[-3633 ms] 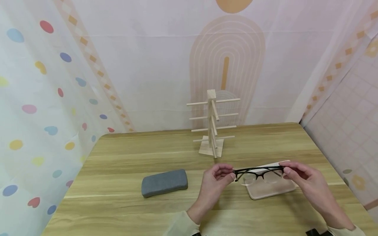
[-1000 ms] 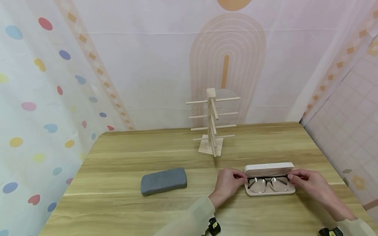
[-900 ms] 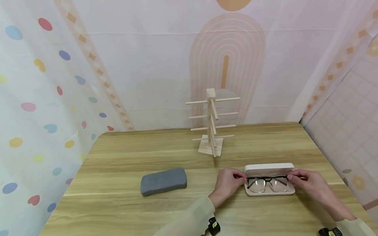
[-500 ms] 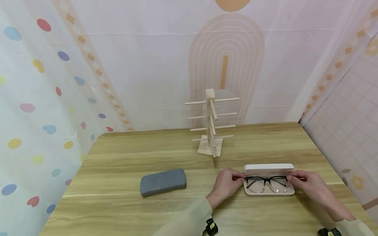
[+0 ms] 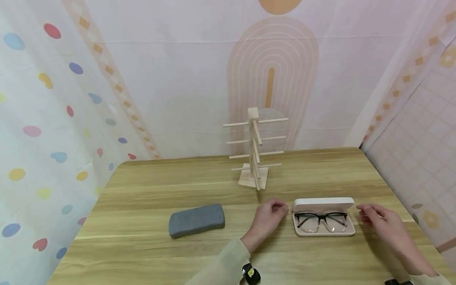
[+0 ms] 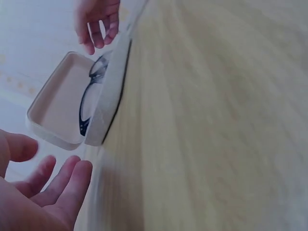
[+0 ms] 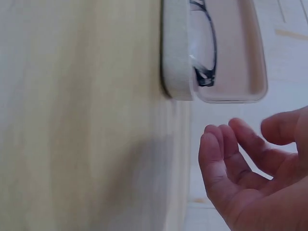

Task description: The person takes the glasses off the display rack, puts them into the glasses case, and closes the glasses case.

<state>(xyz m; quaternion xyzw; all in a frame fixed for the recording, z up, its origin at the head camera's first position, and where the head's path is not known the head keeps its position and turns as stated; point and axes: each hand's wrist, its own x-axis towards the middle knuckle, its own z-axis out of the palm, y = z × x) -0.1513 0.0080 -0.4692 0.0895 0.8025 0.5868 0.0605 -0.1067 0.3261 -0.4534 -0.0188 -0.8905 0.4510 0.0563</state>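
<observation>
A pair of black-and-clear-framed glasses (image 5: 322, 222) lies inside a white glasses case (image 5: 325, 234), whose lid stands raised at the back. My left hand (image 5: 268, 217) is just left of the case, apart from it and holding nothing. On the other side, my right hand (image 5: 381, 222) hovers a little off the case's right end, also without anything in it. Both wrist views show relaxed, slightly bent fingers, with a gap between the left hand (image 6: 53, 187) and the case, and likewise for the right hand (image 7: 255, 168).
A closed grey glasses case (image 5: 196, 221) lies on the wooden table (image 5: 160, 257) to the left. Behind, a wooden rack (image 5: 253, 150) with several pegs stands near the back edge. A patterned curtain (image 5: 178, 79) hangs behind the table.
The glasses were first held in the air by both hands above the white case, then lowered into it. Since half a second ago both hands have let go and drawn apart sideways.
</observation>
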